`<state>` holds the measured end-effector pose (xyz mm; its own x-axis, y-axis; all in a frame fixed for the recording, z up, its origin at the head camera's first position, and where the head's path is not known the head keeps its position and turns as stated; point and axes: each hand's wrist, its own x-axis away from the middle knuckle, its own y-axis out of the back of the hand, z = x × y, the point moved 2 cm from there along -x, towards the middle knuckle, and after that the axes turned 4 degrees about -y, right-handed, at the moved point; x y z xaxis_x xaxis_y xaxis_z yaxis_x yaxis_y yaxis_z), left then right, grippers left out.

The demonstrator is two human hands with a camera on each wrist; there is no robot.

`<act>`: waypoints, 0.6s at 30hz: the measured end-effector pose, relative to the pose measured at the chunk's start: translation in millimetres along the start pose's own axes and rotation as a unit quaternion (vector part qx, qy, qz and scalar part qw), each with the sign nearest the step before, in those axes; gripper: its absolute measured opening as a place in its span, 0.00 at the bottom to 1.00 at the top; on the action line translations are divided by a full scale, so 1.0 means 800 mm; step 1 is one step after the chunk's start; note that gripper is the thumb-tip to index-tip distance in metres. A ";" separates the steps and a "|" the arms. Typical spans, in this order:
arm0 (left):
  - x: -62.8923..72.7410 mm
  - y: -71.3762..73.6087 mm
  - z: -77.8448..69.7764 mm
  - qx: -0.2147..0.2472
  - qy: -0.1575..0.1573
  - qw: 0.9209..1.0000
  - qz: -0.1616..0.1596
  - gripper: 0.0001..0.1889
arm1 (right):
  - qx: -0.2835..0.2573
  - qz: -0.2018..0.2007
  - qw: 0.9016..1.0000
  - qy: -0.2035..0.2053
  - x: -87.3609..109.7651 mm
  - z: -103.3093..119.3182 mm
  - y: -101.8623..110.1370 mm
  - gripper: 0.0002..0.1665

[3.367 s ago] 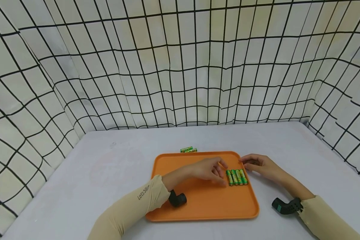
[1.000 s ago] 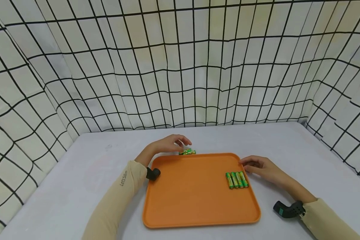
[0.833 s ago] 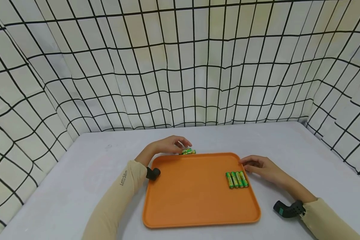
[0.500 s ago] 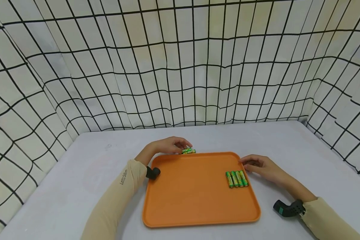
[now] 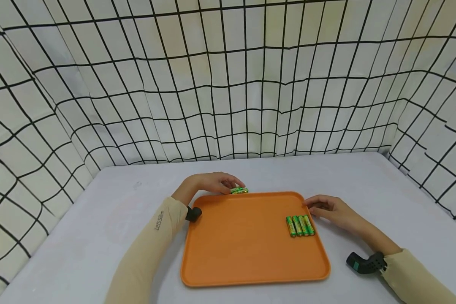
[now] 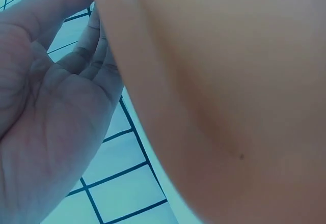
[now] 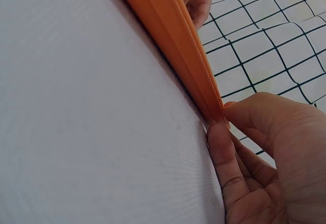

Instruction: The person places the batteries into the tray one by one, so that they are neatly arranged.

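An orange tray [image 5: 247,253] lies on the table. Just behind its far rim are two green-and-yellow batteries [image 5: 241,191], close together and partly covered by my left hand [image 5: 214,182]. Its thumb and fingers curl round them from either side. In the left wrist view the tray rim [image 6: 147,107] hides those fingertips and the batteries. At the tray's far right corner, my right hand [image 5: 334,210] pinches the rim between thumb and index finger, seen closely in the right wrist view [image 7: 275,147]. Several batteries [image 5: 300,226] lie side by side in the tray near its right edge.
A white cloth covers the table [image 5: 144,249]. White walls with a black grid [image 5: 247,97] close off the back and sides. A black wrist device [image 5: 366,263] is on the right arm, another [image 5: 193,214] on the left.
My left hand has moved from over the tray to the batteries behind it. Its fingers have since lowered and drawn in on them. The right hand stays on the rim.
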<state>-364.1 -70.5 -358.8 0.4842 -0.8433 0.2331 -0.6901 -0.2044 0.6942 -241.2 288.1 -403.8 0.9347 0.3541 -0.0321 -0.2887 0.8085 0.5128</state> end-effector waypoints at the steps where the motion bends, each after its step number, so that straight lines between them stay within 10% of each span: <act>1: 0.000 0.001 -0.002 -0.004 0.001 1.000 0.000 0.23 | 0.001 -0.001 1.000 -0.003 -0.001 0.000 0.000 0.18; 18: -0.004 0.006 -0.004 0.006 0.001 1.000 -0.008 0.23 | -0.002 0.002 1.000 0.002 -0.002 0.000 0.000 0.17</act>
<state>-367.0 -67.2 -354.4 0.4963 -0.8387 0.2244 -0.6885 -0.2228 0.6902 -242.3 287.6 -403.5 0.9326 0.3595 -0.0327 -0.2938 0.8086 0.5097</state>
